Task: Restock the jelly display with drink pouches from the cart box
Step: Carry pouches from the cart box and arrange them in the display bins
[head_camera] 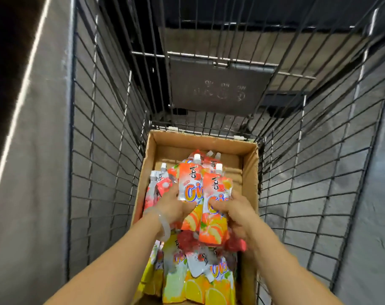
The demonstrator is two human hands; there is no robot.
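- A cardboard box [249, 172] sits inside a wire cart [103, 150], open at the top.
- Both hands reach down into the box and hold a bunch of orange drink pouches [211, 194] raised above the rest, white caps pointing away from the person.
- The left hand [176, 208] grips the left side of the bunch, fingers curled round a pouch; a pale bracelet [164, 223] circles its wrist.
- The right hand [233, 212] grips the right side, thumb lying across the front pouch.
- More pouches lie loose in the box: red ones [158, 188] along the left wall, yellow ones [198, 285] at the near end.
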